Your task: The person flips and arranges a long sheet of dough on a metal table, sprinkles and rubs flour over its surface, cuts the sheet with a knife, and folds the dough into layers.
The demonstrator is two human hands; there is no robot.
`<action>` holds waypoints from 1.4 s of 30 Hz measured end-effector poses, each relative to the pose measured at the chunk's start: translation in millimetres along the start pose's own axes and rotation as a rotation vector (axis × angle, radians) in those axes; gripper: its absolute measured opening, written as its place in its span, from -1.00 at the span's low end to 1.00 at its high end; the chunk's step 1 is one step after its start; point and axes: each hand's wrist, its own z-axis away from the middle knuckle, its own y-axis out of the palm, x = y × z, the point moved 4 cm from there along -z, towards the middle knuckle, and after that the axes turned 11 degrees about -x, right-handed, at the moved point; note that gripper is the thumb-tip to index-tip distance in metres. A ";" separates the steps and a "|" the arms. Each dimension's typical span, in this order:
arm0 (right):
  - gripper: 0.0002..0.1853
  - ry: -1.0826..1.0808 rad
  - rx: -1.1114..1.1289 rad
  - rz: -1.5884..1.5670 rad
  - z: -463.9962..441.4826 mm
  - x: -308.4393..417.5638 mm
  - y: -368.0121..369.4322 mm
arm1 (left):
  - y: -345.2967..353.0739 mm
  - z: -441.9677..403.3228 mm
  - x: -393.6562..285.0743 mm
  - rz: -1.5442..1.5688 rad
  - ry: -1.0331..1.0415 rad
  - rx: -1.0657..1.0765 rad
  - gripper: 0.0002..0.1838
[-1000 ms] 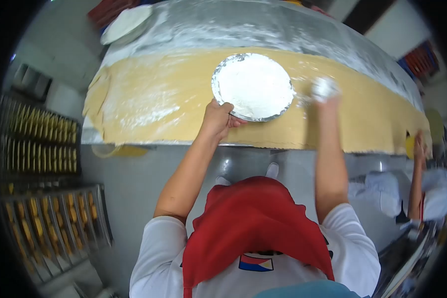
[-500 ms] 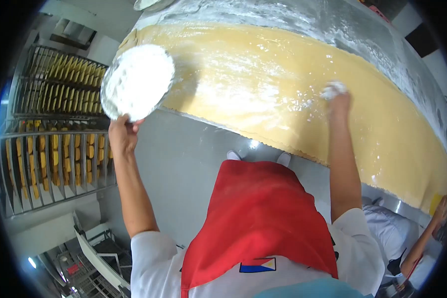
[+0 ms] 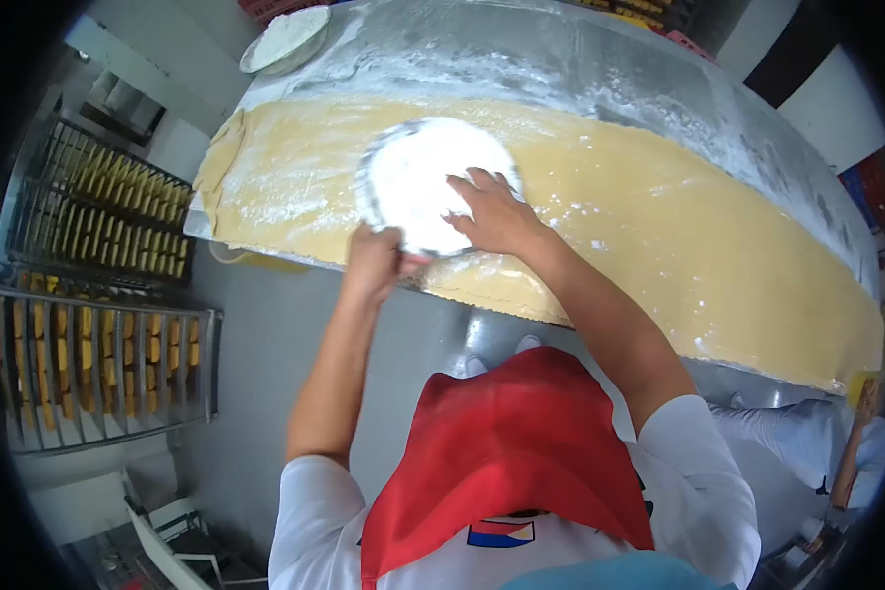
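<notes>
A round pan full of white powder [image 3: 413,182] is held over a long sheet of yellow dough [image 3: 639,226]. My left hand [image 3: 376,264] grips the near left rim of the pan, thumb on top. Over the powder reaches my right hand [image 3: 492,208], its fingers spread and touching or just above the white surface. White powder and small clumps are scattered across the dough, which lies on a metal table [image 3: 521,59].
A bowl of white powder [image 3: 287,41] stands at the table's far left corner. Racks with trays of yellow pieces [image 3: 108,344] are at the left. At the lower right, another person's arm [image 3: 853,447] is near the dough's end.
The pan and my left hand have come back from the left over the dough. My right hand, earlier clutching white powder above the dough, has moved left to the pan and opened.
</notes>
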 end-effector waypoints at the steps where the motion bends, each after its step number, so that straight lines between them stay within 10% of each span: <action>1: -0.37 0.002 -0.003 0.023 -2.3 -2.6 -3.8 | 24.9 -9.1 10.2 0.043 -0.011 0.054 -0.59; 7: -0.58 0.233 -0.103 0.079 0.1 -99.6 -35.9 | 146.1 -0.4 44.4 0.083 -0.143 0.315 -0.57; 11: -0.69 0.748 -0.301 -1.286 42.0 -200.9 -90.9 | 194.0 17.5 59.0 0.055 -0.190 0.416 -0.56; 13: -0.74 0.427 -0.288 -1.820 79.5 -258.7 -144.9 | 206.7 23.8 61.5 0.030 -0.212 0.435 -0.56; 15: -0.76 0.429 -0.940 -1.820 150.0 -356.9 -195.9 | 215.4 21.5 62.6 0.038 -0.204 0.414 -0.58; 18: -0.78 0.501 -1.238 -1.521 287.3 -460.1 -274.4 | 225.1 3.4 52.6 0.065 -0.129 0.342 -0.67; 19: -0.81 -0.178 -0.549 -1.662 331.4 -523.6 -293.6 | 228.9 1.4 40.6 0.072 -0.113 0.267 -0.68; 21: -0.78 0.869 -1.910 -1.023 370.2 -452.8 -308.9 | 241.2 -23.3 26.6 0.080 -0.102 0.196 -0.70; 23: -0.75 0.838 -1.687 -1.000 400.5 -562.6 -249.3 | 254.3 -55.9 10.0 0.002 -0.074 0.129 -0.69; 27: -0.65 0.699 -0.512 -0.489 265.1 -461.4 -126.2 | 291.2 -100.3 -16.3 -0.010 -0.020 0.097 -0.80; 31: -0.71 0.765 -0.330 -0.925 241.9 -390.6 -148.2 | 317.8 -128.3 -13.4 -0.013 0.022 0.037 -0.77; 34: -0.67 0.945 -0.643 -1.373 323.8 -487.2 -203.0 | 342.3 -154.6 2.6 0.042 0.044 0.022 -0.70; 35: -0.63 0.702 -0.721 -1.210 357.8 -510.9 -247.8 | 352.5 -166.2 9.1 0.099 0.045 0.014 -0.64; 39: -0.75 0.963 -1.892 -0.562 542.8 -622.3 -372.7 | 401.2 -200.7 39.9 0.119 0.036 0.076 -0.68; 42: -0.71 0.976 -1.681 -0.573 488.8 -599.3 -367.2 | 445.2 -226.4 69.3 0.267 -0.068 0.025 -0.69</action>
